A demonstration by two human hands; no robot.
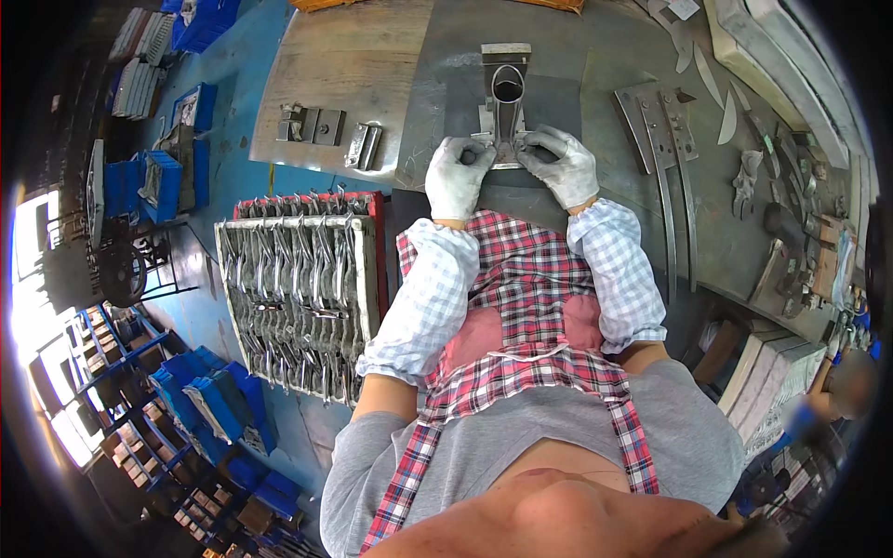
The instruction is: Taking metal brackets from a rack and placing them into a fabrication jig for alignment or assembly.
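Observation:
A steel fixture [505,53] stands on the metal worktop in front of me. In it sits a shiny tube-like metal part [506,116] with a round dark opening at its far end. My left hand [459,174], in a whitish work glove, is closed at the near left of the fixture, thumb and fingers drawn together. My right hand [564,166], gloved the same way, is pinched at the near right side, fingertips against the part or the fixture's base. Whatever small thing either hand grips is hidden by the fingers.
Left of my arm stands a pale-framed rack [233,307] of several metal pieces. Small steel blocks [312,125] lie at the left. At the right are a drilled steel plate [642,126], two long bars [666,214], blade-shaped pieces [728,116] and hand tools.

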